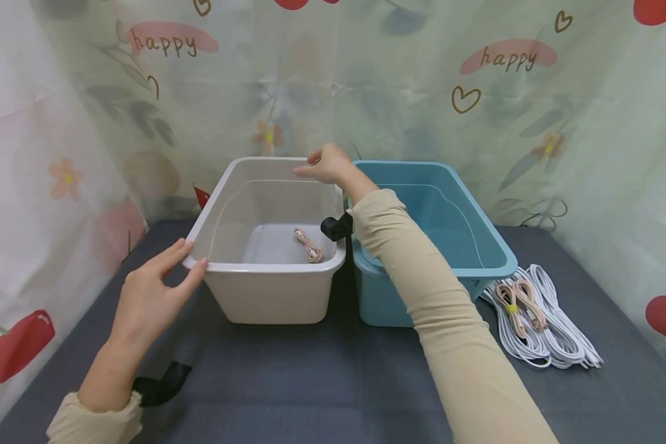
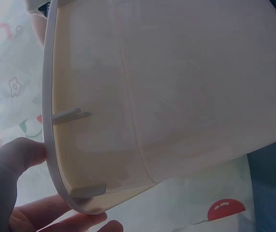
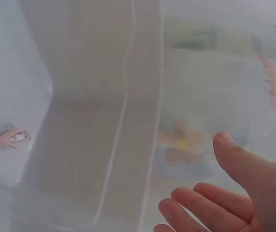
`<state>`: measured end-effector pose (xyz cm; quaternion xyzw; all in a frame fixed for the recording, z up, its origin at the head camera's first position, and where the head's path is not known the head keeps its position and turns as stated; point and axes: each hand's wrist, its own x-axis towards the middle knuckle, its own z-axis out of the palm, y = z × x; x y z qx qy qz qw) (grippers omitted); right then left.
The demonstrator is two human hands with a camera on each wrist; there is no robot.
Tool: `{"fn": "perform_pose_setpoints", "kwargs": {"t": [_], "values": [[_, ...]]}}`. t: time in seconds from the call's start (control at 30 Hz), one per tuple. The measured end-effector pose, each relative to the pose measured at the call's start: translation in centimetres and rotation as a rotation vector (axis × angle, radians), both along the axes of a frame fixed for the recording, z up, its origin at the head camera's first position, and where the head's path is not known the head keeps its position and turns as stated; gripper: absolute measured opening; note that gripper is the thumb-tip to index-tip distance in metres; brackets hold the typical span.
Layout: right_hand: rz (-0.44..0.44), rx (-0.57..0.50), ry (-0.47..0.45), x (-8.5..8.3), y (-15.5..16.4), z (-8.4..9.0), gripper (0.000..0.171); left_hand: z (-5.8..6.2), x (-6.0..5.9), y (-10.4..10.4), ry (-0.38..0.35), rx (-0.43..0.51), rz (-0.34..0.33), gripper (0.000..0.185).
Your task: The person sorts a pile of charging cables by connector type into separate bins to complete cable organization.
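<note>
Left hand [image 1: 150, 296] has straight fingers on the white bin's [image 1: 272, 290] near-left corner; right hand [image 1: 327, 165] rests relaxed fingers on its far rim. Bin's on the tabletop [image 1: 311, 382], beside the blue bin [image 1: 466, 240].

A white bin [image 1: 272, 290] stands at the centre of the dark grey table [image 1: 333, 382] with a blue bin [image 1: 449, 259] just beside it at 3 o'clock; the left hand [image 1: 150, 296] rests with straight fingers on the white bin's near-left corner, at 8 o'clock of it; the right hand [image 1: 327, 165] touches its far rim at 1 o'clock. A coiled pink cable [image 1: 308, 245] lies inside the white bin; a bundle of white cables [image 1: 549, 327] with another pink cable [image 1: 518, 302] on top lies at 4 o'clock of the blue bin.
</note>
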<state>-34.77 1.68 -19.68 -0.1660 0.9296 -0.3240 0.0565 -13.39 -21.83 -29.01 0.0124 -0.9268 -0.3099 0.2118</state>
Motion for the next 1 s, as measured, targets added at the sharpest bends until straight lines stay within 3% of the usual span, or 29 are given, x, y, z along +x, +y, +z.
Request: {"fn": "perform_pose_setpoints", "kwargs": {"t": [0.27, 0.53, 1.0], "values": [[0.017, -0.048, -0.011, 1.4, 1.5, 2.1, 0.055, 0.0, 0.1, 0.0, -0.009, 0.005, -0.002, 0.056], [0.054, -0.02, 0.007, 2.8, 3.8, 3.6, 0.056, -0.1, 0.1, 0.0, -0.016, 0.004, -0.002, 0.056], [0.067, -0.042, 0.025, 4.9, 8.2, 3.9, 0.052, 0.0, 0.2, 0.0, -0.023, 0.01, -0.007, 0.056]]}}
